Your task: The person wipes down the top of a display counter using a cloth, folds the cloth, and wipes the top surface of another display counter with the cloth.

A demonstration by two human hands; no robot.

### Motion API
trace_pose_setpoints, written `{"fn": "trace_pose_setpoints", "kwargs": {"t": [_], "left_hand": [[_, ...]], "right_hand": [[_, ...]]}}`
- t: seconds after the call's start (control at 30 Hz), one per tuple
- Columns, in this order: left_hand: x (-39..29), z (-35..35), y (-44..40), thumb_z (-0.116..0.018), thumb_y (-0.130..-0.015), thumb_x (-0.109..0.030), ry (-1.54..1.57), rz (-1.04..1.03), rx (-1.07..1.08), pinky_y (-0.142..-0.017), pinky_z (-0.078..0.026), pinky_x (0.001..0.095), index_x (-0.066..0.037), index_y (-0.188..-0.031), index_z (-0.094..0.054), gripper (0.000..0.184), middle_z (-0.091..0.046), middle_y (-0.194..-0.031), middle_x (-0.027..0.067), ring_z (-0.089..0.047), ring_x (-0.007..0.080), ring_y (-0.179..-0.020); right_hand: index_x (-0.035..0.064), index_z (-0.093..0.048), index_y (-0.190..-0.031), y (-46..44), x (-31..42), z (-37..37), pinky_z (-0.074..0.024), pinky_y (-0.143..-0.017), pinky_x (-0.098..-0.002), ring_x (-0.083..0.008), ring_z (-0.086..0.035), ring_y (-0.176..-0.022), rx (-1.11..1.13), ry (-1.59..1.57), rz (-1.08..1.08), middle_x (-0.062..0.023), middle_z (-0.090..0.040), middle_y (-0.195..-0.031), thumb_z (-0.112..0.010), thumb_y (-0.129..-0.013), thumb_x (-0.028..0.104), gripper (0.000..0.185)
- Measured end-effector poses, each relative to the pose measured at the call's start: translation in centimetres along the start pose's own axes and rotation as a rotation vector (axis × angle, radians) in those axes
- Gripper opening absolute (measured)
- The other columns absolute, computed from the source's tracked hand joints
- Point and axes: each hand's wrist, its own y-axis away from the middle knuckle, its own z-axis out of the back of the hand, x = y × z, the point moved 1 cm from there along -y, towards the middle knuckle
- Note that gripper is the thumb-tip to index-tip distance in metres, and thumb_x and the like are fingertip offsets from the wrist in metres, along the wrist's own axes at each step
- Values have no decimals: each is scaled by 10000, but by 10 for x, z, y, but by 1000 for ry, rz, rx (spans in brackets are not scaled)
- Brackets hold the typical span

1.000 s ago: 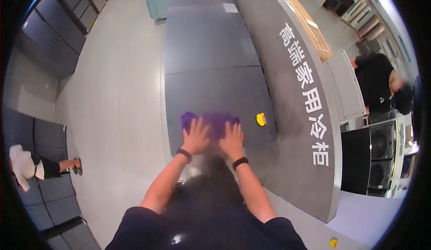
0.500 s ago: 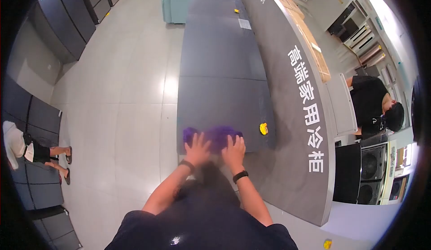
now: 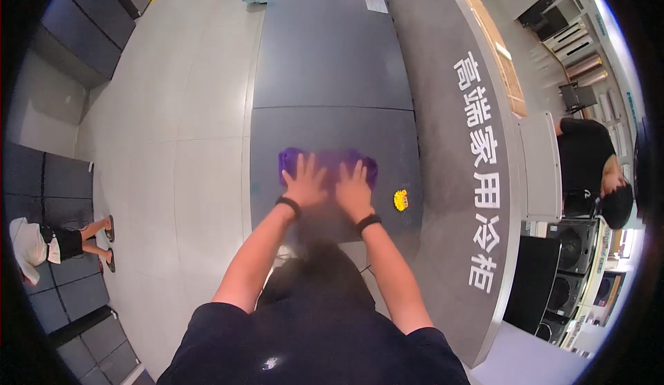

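Observation:
A bunched purple cloth (image 3: 333, 158) lies on the dark grey flat top (image 3: 332, 125) in front of me. My left hand (image 3: 304, 186) rests flat on its left part, fingers spread. On the right part, my right hand (image 3: 355, 190) presses down the same way, fingers stretched forward. Both palms cover much of the cloth, and the area between them is blurred. Just right of my right hand, a small yellow tag (image 3: 401, 200) sits on the surface.
A grey panel with white lettering (image 3: 484, 170) runs along the right side. Beyond it sits a person in black (image 3: 588, 167). At left, a person in a white top (image 3: 31, 246) stands by dark cabinets (image 3: 66, 174). A white paper (image 3: 375, 3) lies farther along the top.
Both hands and the purple cloth have moved forward over the surface, away from its near edge. The camera view has shifted, and the far end of the top has partly left the frame.

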Motion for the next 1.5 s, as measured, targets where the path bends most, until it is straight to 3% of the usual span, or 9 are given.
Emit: {"fn": "trace_pose_setpoints", "kwargs": {"t": [0.23,0.3,0.37,0.67,0.9,1.0,1.07,1.33,1.5], "left_hand": [[-9,41,-101,-565,-852,-506,4,62,-63,-1043,-50,811,-232,-1515,-347,750,63,-1655,147,129,427,-1498],[-8,46,-123,-554,-851,-524,-22,73,-69,-1042,-47,812,-242,-1522,-337,759,54,-1656,145,126,424,-1499],[-11,51,-133,-542,-850,-533,3,76,-69,-1050,-43,804,-241,-1525,-333,764,49,-1656,146,117,416,-1502],[-14,22,-82,-584,-864,-419,-39,-6,-180,-1074,-115,785,-249,-1481,-411,664,-67,-1653,88,7,370,-1518],[-20,-57,25,-565,-852,-395,-52,-51,-290,-1021,-183,809,-220,-1446,-449,630,-130,-1635,145,-62,424,-1501],[-20,-79,64,-556,-866,-383,-27,-35,-239,-1015,-181,816,-220,-1451,-443,617,-105,-1641,146,-45,431,-1501],[-26,-79,82,-550,-874,-375,-6,-38,-186,-1006,-175,825,-220,-1454,-438,611,-84,-1642,155,-21,448,-1498],[-35,-61,58,-544,-865,-420,-48,8,-24,-996,-131,843,-228,-1492,-391,673,7,-1647,176,72,492,-1482],[-43,-41,-4,-553,-861,-447,-78,-3,-33,-1005,-106,838,-233,-1511,-362,711,45,-1652,159,105,466,-1488]], "right_hand": [[172,-300,-1540,-123,-44,45,-208,-1182,-548,-511,-70,-1471,141,26,-48,-291,-106,-1597,-633,-890,449,781],[208,-257,-1557,-141,-50,43,-158,-1196,-540,-510,-45,-1474,129,41,-67,-268,-45,-1617,-607,-895,498,804],[216,-260,-1558,-145,-56,40,-145,-1194,-550,-515,-39,-1473,95,18,-75,-237,-66,-1627,-539,-913,562,783],[200,-281,-1554,-68,-38,15,-166,-1161,-622,-527,-84,-1463,-35,15,-231,-238,-105,-1622,-481,-942,564,740],[160,-330,-1535,46,-4,-24,-203,-1138,-644,-560,-136,-1437,-68,46,-275,-272,-169,-1594,-520,-941,488,705],[150,-216,-1568,91,10,-30,-150,-1144,-661,-567,-21,-1450,32,29,-285,-266,-34,-1617,-458,-959,486,736],[156,-216,-1568,106,11,-36,-165,-1135,-672,-572,-24,-1447,50,21,-297,-267,-33,-1617,-482,-945,499,759],[190,-165,-1585,85,-7,-24,-68,-1159,-656,-540,68,-1463,196,-39,-259,-238,22,-1631,-473,-929,559,813],[228,-219,-1578,24,-40,-10,-78,-1164,-639,-532,-25,-1468,141,9,-263,-220,-55,-1636,-475,-924,595,793]]}}
